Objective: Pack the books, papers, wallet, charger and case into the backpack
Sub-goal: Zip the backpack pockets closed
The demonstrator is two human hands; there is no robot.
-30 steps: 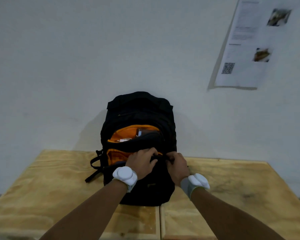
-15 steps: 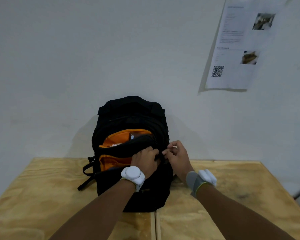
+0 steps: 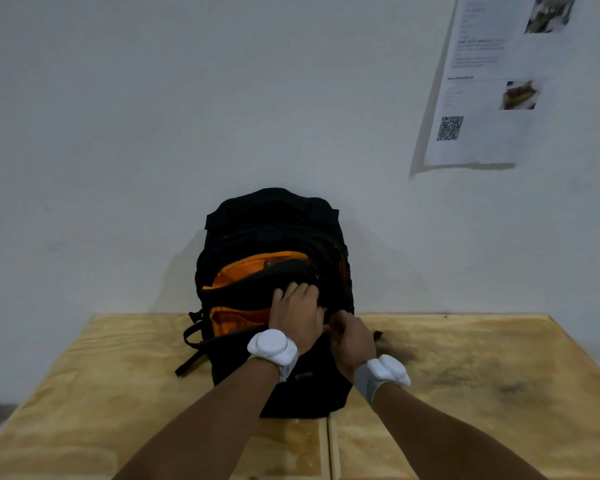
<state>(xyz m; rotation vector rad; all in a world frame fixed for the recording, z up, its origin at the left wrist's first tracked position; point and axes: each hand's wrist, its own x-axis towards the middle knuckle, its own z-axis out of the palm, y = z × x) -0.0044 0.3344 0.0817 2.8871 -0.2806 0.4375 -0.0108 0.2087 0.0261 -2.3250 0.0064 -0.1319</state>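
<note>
Plywood table against white wall bearing a printed sheet.

Black backpack, orange lining; pale plywood table; white wall.
</note>
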